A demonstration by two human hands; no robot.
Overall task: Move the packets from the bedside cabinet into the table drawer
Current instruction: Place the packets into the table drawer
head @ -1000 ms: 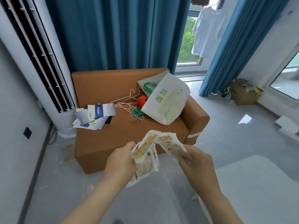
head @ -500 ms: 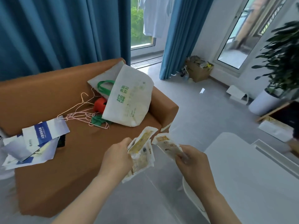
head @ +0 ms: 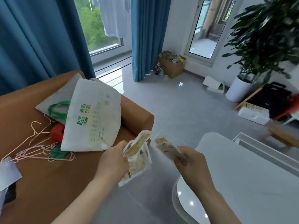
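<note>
Between the sofa (head: pixel 48 183) and the white counter (head: pixel 242 175), the left hand (head: pixel 113 160) grips a bunch of packets (head: pixel 137 152) and the right hand (head: pixel 189 162) pinches one packet (head: pixel 166 147). The view has turned toward the counter, so the drawer seems near.

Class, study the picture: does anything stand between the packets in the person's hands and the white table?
Nothing visible does. The left hand grips a bundle of yellow-and-white plastic packets, the right hand pinches a single packet, and the round-edged white table lies just beside it. Its drawer cannot be told for certain.
</note>
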